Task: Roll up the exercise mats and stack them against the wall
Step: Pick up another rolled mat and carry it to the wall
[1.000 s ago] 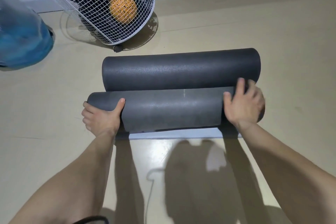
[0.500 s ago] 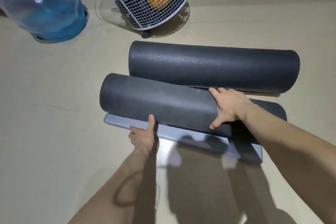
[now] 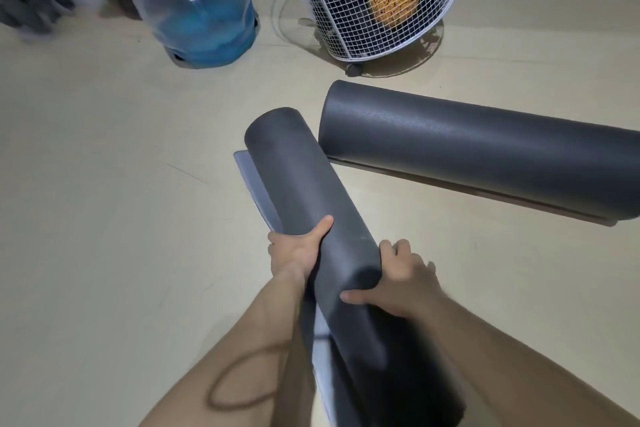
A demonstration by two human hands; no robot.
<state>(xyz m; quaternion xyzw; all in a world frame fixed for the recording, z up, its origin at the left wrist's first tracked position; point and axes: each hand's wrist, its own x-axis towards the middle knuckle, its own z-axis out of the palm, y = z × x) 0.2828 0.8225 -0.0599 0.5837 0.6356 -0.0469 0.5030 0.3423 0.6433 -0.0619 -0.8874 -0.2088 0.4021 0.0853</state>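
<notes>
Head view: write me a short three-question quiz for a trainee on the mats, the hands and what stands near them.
1. True or false: the left hand and the right hand both grip the held mat.
2. What stands just beyond the other mat, which lies on the floor? A. a wire basket B. a chair C. a ladder
3. Fill in: the clear jug left of the basket has a ___ bottom.
Key: 1 true; 2 A; 3 blue.
</notes>
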